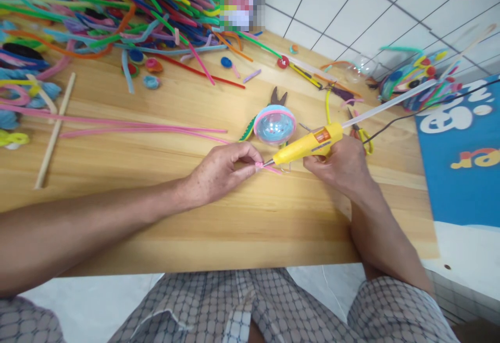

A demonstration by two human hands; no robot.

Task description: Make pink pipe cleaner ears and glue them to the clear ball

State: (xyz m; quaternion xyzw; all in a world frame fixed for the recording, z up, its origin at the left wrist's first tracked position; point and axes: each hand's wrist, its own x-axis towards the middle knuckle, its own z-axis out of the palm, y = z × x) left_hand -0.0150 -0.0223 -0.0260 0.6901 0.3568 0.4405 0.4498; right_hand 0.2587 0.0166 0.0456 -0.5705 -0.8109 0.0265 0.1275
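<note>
My left hand [221, 173] pinches a small coiled piece of pink pipe cleaner [259, 165] between thumb and forefinger, and a short pink end sticks out to the right. My right hand [341, 166] is wrapped round a yellow glue gun [307, 144] with a long clear glue stick in its back. The metal nozzle meets the pink coil or sits just beside it. Behind the nozzle rests a clear dome [275, 125] edged in blue and pink pipe cleaner. Pliers [278, 96] with dark jaws and green handles lie partly hidden beneath the dome.
Long pink pipe cleaners [144, 126] stretch left across a wooden stick [54, 132]. A heap of coloured pipe cleaners [156, 9] fills the back left. Yellow-handled scissors [363, 134] and a black cord [402, 116] lie right, near a blue printed sheet [461, 176]. Tiled wall stands behind.
</note>
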